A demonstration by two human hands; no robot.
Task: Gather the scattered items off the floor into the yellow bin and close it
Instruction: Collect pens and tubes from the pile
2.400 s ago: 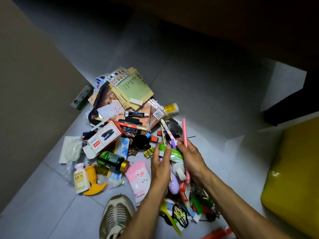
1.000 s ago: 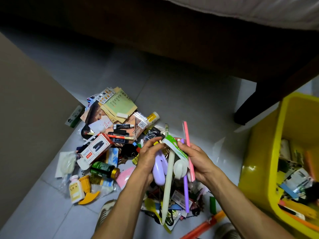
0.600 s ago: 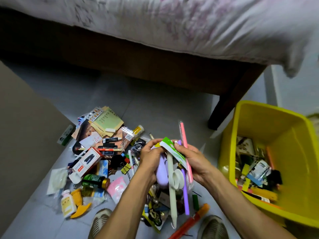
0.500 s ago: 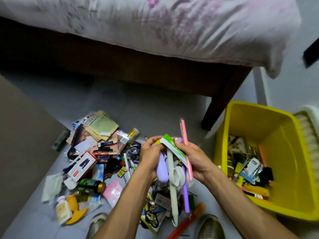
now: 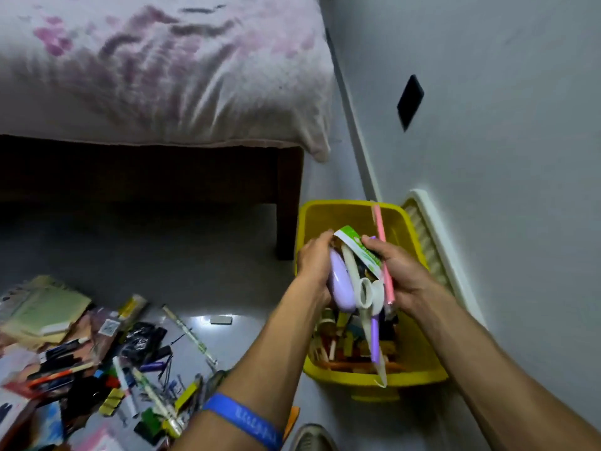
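Both my forearms reached forward; left hand (image 5: 313, 266) and right hand (image 5: 401, 275) faced each other, fingers curled, clamping bundle (image 5: 356, 281) between palms.

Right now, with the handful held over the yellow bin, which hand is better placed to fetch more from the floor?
Left. The left hand is on the side of the floor pile; the right hand is on the wall side, over the yellow bin.

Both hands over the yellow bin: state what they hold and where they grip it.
Together they clamp one bundle: left hand on the purple case's side, right hand around the pink stick and green-white packet, above the yellow bin.
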